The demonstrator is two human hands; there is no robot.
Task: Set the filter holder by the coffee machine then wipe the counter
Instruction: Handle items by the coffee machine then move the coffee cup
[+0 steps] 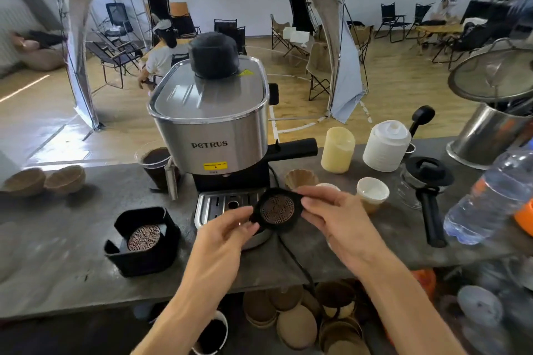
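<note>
A round black filter holder [277, 209] with a patterned metal mesh centre is held just above the drip tray [219, 204] of the silver coffee machine [212, 121]. My left hand [230, 229] pinches its left rim and my right hand [331, 210] grips its right rim. The machine stands at the middle of the grey counter [57, 274]. No cloth is visible.
A black square stand [144, 241] holding a second mesh disc sits left of the machine. Paper cups [372, 192], a cream candle [337, 150], a white lid stack [386, 145], a glass carafe [424, 181], a water bottle [490, 196] and a steel pot [487, 135] crowd the right. Two wooden bowls [43, 180] sit far left.
</note>
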